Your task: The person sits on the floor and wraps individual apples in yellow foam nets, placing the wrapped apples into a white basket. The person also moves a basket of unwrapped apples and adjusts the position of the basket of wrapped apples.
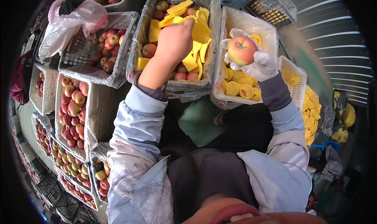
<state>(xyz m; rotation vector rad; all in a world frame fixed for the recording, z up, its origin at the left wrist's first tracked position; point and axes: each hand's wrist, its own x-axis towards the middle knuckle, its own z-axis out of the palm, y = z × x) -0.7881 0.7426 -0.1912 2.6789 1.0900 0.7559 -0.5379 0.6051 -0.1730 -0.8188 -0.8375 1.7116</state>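
My left hand (pixel 176 40), bare, reaches into a plastic-lined crate (pixel 134 51) of apples and yellow foam fruit nets (pixel 201 29). Its curled fingers touch the nets, but the back of the hand hides whether they grip one. A red and yellow-green apple (pixel 242 50) sits in my right hand (pixel 262 66), which wears a white knitted glove. The glove's fingers wrap its far side and the thumb lies at its right. Below that hand stands a white lined crate (pixel 269 32) holding several net-wrapped apples (pixel 240 85). Loose apples (pixel 181 76) show under the flat nets in the left crate.
Crates of bare apples (pixel 73 109) line the left side. A person's dark-gloved hand (pixel 71 3) is by a clear plastic bag (pixel 63 28) at upper left. More yellow-netted apples (pixel 310 115) stand at right, near a ridged metal wall (pixel 338 41). An upturned-looking dark crate (pixel 272 7) lies upper right.
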